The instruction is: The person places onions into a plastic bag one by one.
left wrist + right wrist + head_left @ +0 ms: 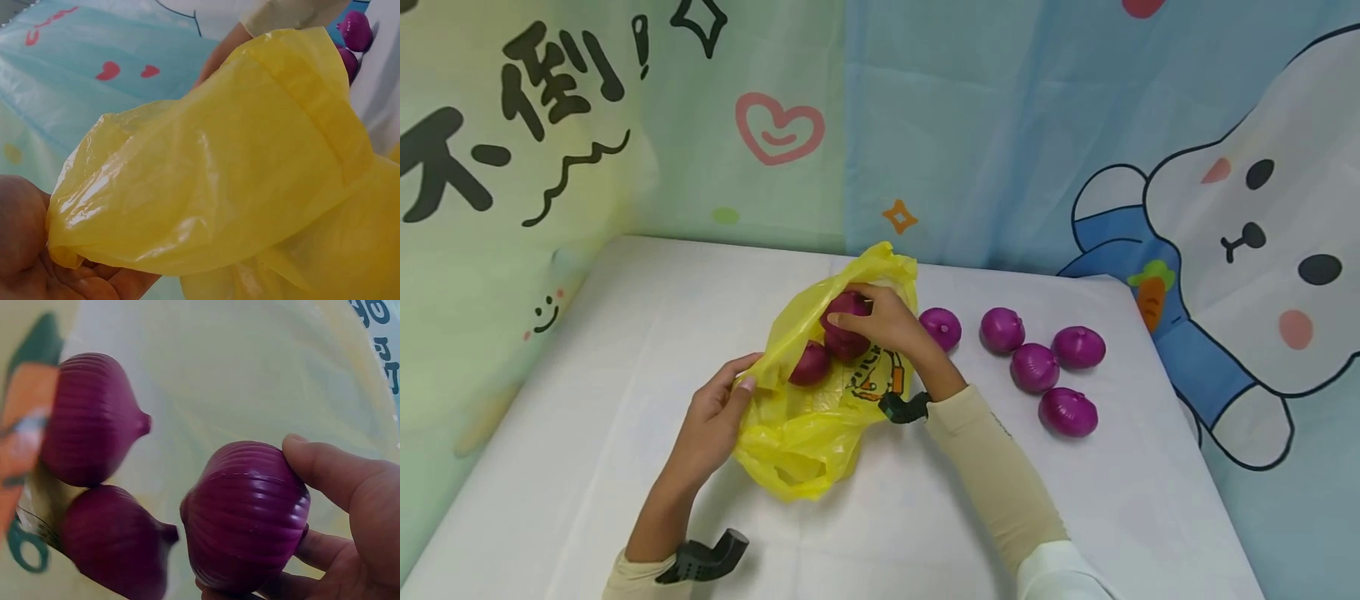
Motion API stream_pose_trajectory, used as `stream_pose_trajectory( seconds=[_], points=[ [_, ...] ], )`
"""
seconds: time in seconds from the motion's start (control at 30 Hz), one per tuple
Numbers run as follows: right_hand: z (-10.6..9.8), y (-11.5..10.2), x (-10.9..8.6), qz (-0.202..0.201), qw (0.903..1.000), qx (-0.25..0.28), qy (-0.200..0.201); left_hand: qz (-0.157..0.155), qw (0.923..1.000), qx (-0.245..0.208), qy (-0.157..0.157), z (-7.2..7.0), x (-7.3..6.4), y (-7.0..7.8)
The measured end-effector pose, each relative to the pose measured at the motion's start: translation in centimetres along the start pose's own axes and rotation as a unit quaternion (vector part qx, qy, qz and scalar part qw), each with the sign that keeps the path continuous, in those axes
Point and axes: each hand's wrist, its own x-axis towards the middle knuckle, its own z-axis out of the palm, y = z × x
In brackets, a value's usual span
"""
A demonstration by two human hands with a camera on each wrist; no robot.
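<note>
My right hand [889,323] reaches into the mouth of a yellow plastic bag [801,442] and grips a purple onion [247,515] between thumb and fingers. Two more onions lie inside the bag: one [94,422] touches the other [119,540], their stubby tips pointing toward the held one. At the bag's left rim, my left hand [715,414] pinches the thin plastic and keeps that side spread. Much of the left fingers is hidden behind the film [206,181] in the left wrist view. Printed drawings and lettering mark the bag's inner side.
Several purple onions [1035,367] lie loose on the white tabletop [625,350] to the right of the bag. One onion [940,329] sits right beside the bag's edge. A cartoon-printed curtain [955,133] stands behind the table. Each wrist wears a dark camera mount [703,558].
</note>
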Motion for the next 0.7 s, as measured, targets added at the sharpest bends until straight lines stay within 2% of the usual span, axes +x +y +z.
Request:
stream_pose_trajectory(
  seconds=[0.23,0.43,0.57,0.7],
  points=[
    [1.7,0.7,0.8,0.045,0.9985,0.010,0.029,-0.003,0.9999,-0.004,0.011,-0.2,0.0,0.0],
    [2.4,0.7,1.2,0.034,0.9985,0.007,0.042,-0.003,0.9999,-0.011,0.010,-0.2,0.1,-0.3],
    [2.3,0.5,1.3,0.027,0.9984,0.000,0.050,-0.005,0.9998,-0.021,0.007,-0.4,0.4,-1.5],
    [2.0,0.3,1.1,0.037,0.9981,-0.010,0.048,0.000,0.9998,-0.020,0.005,-0.5,0.7,-2.7]
  ],
)
